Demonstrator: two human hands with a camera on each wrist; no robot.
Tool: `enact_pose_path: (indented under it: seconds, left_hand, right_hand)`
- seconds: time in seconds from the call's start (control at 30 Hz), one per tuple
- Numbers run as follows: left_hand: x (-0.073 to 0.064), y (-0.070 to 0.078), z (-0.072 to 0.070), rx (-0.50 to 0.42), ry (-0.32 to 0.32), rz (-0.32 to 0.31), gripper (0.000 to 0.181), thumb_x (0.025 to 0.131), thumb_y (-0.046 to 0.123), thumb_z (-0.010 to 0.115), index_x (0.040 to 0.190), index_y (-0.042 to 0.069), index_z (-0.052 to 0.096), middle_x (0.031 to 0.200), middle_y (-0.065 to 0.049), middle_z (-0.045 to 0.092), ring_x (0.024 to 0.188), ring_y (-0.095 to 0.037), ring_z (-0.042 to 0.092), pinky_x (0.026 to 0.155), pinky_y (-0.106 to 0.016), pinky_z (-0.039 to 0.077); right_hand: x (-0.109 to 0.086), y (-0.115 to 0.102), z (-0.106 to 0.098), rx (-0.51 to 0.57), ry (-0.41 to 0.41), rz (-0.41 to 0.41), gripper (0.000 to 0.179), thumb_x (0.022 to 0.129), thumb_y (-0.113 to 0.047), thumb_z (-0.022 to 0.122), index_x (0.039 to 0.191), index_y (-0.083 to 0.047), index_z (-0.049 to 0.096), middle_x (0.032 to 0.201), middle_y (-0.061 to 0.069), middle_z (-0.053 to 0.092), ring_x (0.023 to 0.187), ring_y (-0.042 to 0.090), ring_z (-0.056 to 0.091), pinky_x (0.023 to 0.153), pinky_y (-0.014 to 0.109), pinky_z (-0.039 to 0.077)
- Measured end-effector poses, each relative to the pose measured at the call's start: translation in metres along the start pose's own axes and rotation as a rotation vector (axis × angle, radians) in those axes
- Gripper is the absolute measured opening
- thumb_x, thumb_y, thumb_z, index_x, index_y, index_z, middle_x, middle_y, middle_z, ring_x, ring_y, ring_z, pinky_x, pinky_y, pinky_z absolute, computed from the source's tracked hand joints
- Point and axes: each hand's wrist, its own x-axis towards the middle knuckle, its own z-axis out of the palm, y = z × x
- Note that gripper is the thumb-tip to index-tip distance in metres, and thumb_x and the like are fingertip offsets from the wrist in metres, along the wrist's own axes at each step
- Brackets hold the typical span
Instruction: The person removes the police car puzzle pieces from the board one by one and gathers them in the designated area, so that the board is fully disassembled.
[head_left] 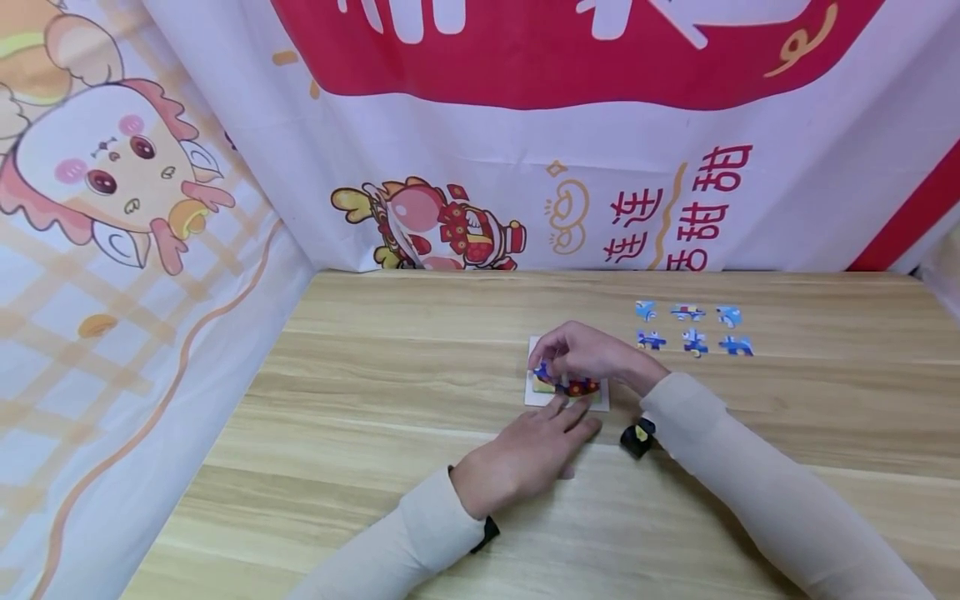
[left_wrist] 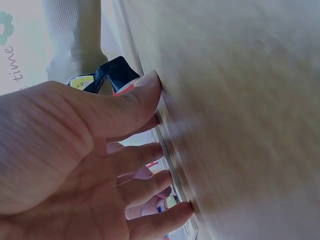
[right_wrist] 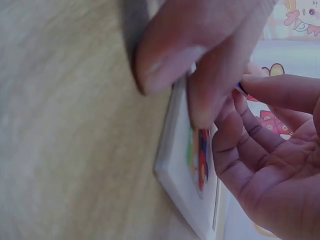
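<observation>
A small jigsaw puzzle board with a white border lies on the table, partly covered by both hands. Red puzzle pieces sit inside its frame. My right hand is over the board's far left part and pinches a blue puzzle piece between thumb and finger; most of that piece is hidden. On the near side, my left hand rests with extended fingers on the board's near edge. In the left wrist view, the left hand's fingertips line up along that edge.
Several loose blue puzzle pieces lie in two rows on the wooden table, beyond and right of the board. Black straps with devices circle the wrists. Printed cloth hangs at the table's back and left.
</observation>
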Motion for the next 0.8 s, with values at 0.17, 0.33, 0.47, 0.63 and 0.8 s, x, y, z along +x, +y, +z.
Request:
enact_pose_path:
  seconds: [0.17, 0.33, 0.47, 0.63, 0.8]
  left_hand:
    - [-0.001, 0.0, -0.001, 0.002, 0.003, -0.005, 0.065, 0.103, 0.034, 0.064, 0.162, 0.021, 0.039, 0.174, -0.005, 0.028, 0.159, -0.032, 0.031, 0.123, -0.045, 0.04]
    - [-0.002, 0.001, -0.002, -0.005, -0.014, -0.009, 0.064, 0.104, 0.034, 0.063, 0.163, 0.022, 0.039, 0.174, -0.004, 0.027, 0.159, -0.031, 0.031, 0.122, -0.044, 0.042]
    - [-0.003, 0.001, -0.002, 0.002, -0.004, -0.008, 0.064, 0.104, 0.035, 0.063, 0.162, 0.022, 0.04, 0.174, -0.004, 0.028, 0.159, -0.031, 0.032, 0.121, -0.044, 0.043]
    - [-0.004, 0.0, 0.001, 0.022, 0.017, -0.003, 0.065, 0.104, 0.036, 0.064, 0.162, 0.022, 0.04, 0.173, -0.005, 0.029, 0.159, -0.029, 0.032, 0.12, -0.044, 0.044]
    - [-0.005, -0.001, 0.002, 0.035, 0.041, -0.006, 0.066, 0.103, 0.039, 0.065, 0.162, 0.021, 0.04, 0.173, -0.005, 0.03, 0.159, -0.03, 0.033, 0.12, -0.045, 0.044]
  right_hand:
    - [-0.005, -0.001, -0.005, -0.001, 0.054, 0.016, 0.024, 0.097, -0.001, 0.061, 0.11, -0.011, 0.079, 0.104, 0.009, 0.065, 0.101, 0.024, 0.057, 0.087, 0.034, 0.048]
    - [-0.011, -0.001, -0.011, 0.024, 0.078, -0.011, 0.025, 0.097, 0.001, 0.057, 0.113, -0.005, 0.077, 0.102, 0.01, 0.066, 0.094, 0.024, 0.062, 0.082, 0.035, 0.056]
    - [-0.017, 0.0, -0.016, 0.027, 0.097, -0.034, 0.028, 0.096, 0.003, 0.055, 0.115, -0.001, 0.075, 0.1, 0.012, 0.068, 0.089, 0.024, 0.066, 0.078, 0.037, 0.06]
    - [-0.026, 0.004, -0.024, -0.016, 0.139, -0.057, 0.03, 0.095, 0.004, 0.054, 0.118, 0.001, 0.074, 0.098, 0.013, 0.071, 0.087, 0.024, 0.068, 0.079, 0.04, 0.06]
    - [-0.037, 0.009, -0.035, -0.046, 0.185, -0.041, 0.032, 0.095, 0.004, 0.053, 0.119, 0.0, 0.074, 0.096, 0.012, 0.07, 0.087, 0.023, 0.067, 0.083, 0.04, 0.059]
